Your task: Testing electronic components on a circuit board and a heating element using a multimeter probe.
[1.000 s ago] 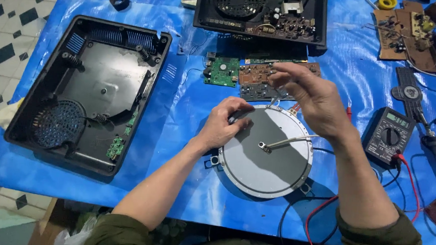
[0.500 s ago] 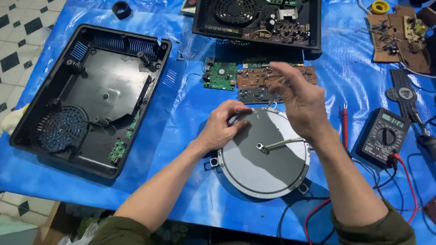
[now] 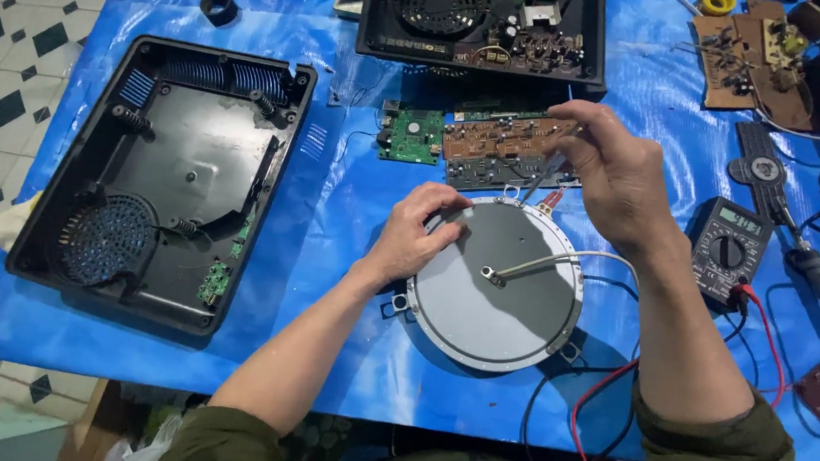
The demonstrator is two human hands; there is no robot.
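On the grey disc (image 3: 496,291), left hand (image 3: 412,235) fingers curl around its rim

We see a blue plastic sheet (image 3: 236,343) spread over the work surface, creased and shining under soft, even light. Left of the sheet lies a tiled floor (image 3: 18,42), pale with small black diamonds, and it shows again below the sheet's lower left corner.
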